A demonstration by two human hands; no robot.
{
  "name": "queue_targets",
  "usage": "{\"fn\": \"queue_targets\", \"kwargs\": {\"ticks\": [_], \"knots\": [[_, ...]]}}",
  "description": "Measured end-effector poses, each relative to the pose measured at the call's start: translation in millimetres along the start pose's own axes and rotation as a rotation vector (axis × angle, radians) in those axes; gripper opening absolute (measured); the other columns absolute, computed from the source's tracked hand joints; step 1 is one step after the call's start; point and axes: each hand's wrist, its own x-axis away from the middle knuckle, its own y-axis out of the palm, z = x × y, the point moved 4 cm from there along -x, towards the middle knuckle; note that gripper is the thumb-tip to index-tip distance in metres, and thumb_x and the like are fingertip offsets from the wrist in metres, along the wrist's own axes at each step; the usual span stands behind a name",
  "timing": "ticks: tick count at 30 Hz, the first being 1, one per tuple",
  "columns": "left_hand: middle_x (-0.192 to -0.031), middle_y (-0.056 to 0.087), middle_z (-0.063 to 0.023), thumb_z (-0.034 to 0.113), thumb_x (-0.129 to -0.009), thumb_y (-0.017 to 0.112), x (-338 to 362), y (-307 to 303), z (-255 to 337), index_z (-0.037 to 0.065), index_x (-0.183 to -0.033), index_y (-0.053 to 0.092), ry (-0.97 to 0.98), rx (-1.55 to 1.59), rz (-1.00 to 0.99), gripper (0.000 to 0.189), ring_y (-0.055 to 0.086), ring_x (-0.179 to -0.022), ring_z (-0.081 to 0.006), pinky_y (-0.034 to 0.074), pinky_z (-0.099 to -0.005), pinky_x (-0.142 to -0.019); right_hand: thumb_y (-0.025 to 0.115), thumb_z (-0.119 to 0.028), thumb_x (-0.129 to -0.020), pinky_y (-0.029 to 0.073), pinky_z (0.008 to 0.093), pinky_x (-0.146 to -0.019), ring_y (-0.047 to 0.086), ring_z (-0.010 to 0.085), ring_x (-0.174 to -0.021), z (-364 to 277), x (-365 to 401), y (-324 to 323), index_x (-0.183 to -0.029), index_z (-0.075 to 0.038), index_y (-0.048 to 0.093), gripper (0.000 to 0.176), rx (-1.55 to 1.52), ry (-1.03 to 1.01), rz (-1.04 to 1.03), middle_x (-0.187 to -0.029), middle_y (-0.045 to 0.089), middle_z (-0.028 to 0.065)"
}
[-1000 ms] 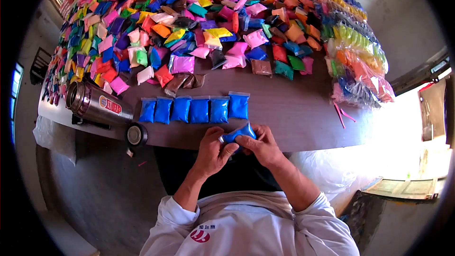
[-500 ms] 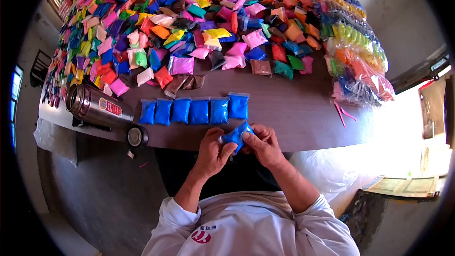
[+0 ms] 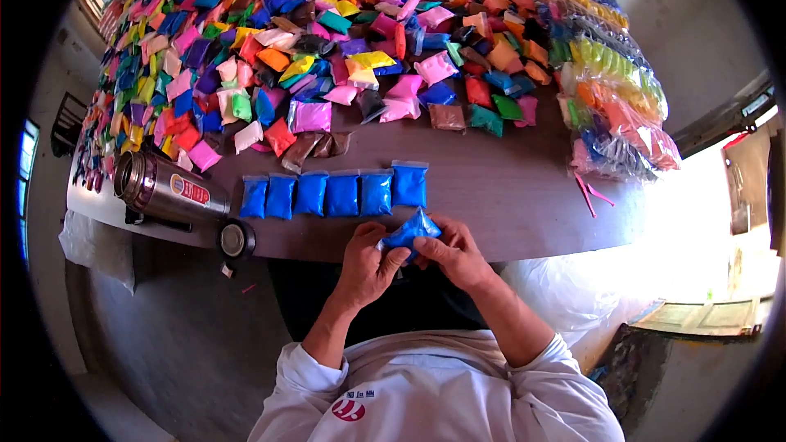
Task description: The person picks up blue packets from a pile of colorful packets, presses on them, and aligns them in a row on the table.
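Fingers of both hands [image 3: 410, 255] pinch a blue packet [image 3: 412, 232] near six others [image 3: 343, 194].

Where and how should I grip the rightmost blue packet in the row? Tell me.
Probably best to pinch the rightmost blue packet by its clear flap, from the far side: that flap looks flat and juts past its left neighbour.

Packets [image 3: 343, 194] before the heap [image 3: 327, 57]
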Motion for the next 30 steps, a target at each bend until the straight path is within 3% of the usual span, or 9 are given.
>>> {"fn": "queue_targets", "kwargs": {"ticks": [4,7,12,16,18,21,22,27,30], "knots": [[-0.081,0.063,-0.0187,0.045,-0.092,0.057,3.1,-0.1,-5.8,0.002,-0.081,0.064,-0.086,0.070,-0.090,0.045,0.058,-0.086,-0.0393,0.046,-0.0446,-0.084,0.066,-0.027,-0.091,0.044,0.0211,-0.057,0.054,0.0049,-0.067,2.7,-3.8,-2.4,-0.105,-0.002,0.062,0.028,0.130,0.011,-0.113,-0.078,0.061,-0.0016],[-0.081,0.061,-0.0189,0.045,-0.092,0.057,0.6,-2.3,3.4,0.002,-0.080,0.063,0.022,0.002,-0.085,0.046,0.058,-0.086,-0.0395,0.047,-0.0445,-0.084,0.068,-0.028,-0.090,0.043,0.0209,-0.055,0.053,0.0048,-0.065,3.8,-2.2,-2.1,-0.102,-0.003,0.063,0.028,0.150,-0.014,-0.116,-0.075,0.060,-0.0016],[-0.077,0.063,-0.0155,0.046,-0.092,0.057,8.1,3.6,-11.5,0.003,-0.078,0.064,-0.131,0.121,0.068,0.046,0.059,-0.082,-0.0369,0.045,-0.0430,-0.085,0.069,-0.029,-0.090,0.039,0.0204,-0.050,0.050,0.0043,-0.060,-2.6,-1.2,1.8,-0.094,-0.004,0.063,0.026,0.156,-0.052,-0.119,-0.071,0.058,-0.0027],[-0.070,0.062,-0.0113,0.037,-0.091,0.061,-3.8,-2.7,8.8,0.004,-0.072,0.062,0.128,-0.048,-0.114,0.038,0.060,-0.075,-0.0335,0.046,-0.0405,-0.083,0.070,-0.031,-0.089,0.038,0.0212,-0.050,0.050,0.0040,-0.060,0.5,2.3,-7.7,-0.091,-0.005,0.063,0.027,0.250,0.002,-0.141,-0.069,0.057,-0.0031],[-0.069,0.061,-0.0101,0.039,-0.093,0.058,-4.1,2.5,8.2,0.004,-0.070,0.061,0.103,-0.049,-0.090,0.041,0.059,-0.077,-0.0321,0.045,-0.0420,-0.083,0.070,-0.031,-0.088,0.038,0.0215,-0.050,0.050,0.0038,-0.060,1.5,4.7,-11.4,-0.090,-0.005,0.063,0.027,0.284,-0.014,-0.114,-0.067,0.056,-0.0035],[-0.063,0.059,-0.0078,0.035,-0.093,0.057,-2.8,3.9,5.2,0.005,-0.065,0.058,0.058,-0.048,-0.085,0.041,0.057,-0.073,-0.0294,0.044,-0.0424,-0.083,0.068,-0.016,-0.089,0.051,0.0237,-0.069,0.063,0.0137,-0.080,-13.7,15.3,-28.4,-0.102,-0.002,0.064,0.020,0.442,-0.552,0.257,-0.096,0.063,0.0085],[-0.060,0.057,-0.0067,0.029,-0.093,0.059,-1.8,4.5,5.6,0.006,-0.062,0.056,0.060,-0.041,-0.114,0.039,0.057,-0.067,-0.0282,0.044,-0.0412,-0.082,0.068,-0.005,-0.085,0.052,0.0299,-0.084,0.064,0.0257,-0.099,-38.0,18.3,-27.7,-0.112,-0.002,0.064,0.027,0.814,-0.703,0.325,-0.110,0.061,0.0147],[-0.058,0.056,-0.0060,0.021,-0.090,0.063,-4.1,4.5,8.3,0.005,-0.062,0.055,0.111,-0.075,-0.108,0.033,0.055,-0.058,-0.0259,0.044,-0.0398,-0.080,0.065,0.002,-0.078,0.049,0.0431,-0.091,0.056,0.0383,-0.110,-49.8,-2.2,-38.4,-0.121,-0.002,0.057,0.044,1.138,-0.642,0.410,-0.124,0.053,0.0205],[-0.058,0.056,-0.0060,0.019,-0.089,0.064,-4.9,4.7,8.0,0.005,-0.062,0.055,0.119,-0.090,-0.109,0.032,0.055,-0.058,-0.0260,0.044,-0.0398,-0.079,0.067,-0.008,-0.080,0.043,0.0452,-0.099,0.050,0.0384,-0.119,-44.2,-16.1,-27.9,-0.124,0.002,0.054,0.047,1.409,-0.569,0.157,-0.133,0.050,0.0210]]}}
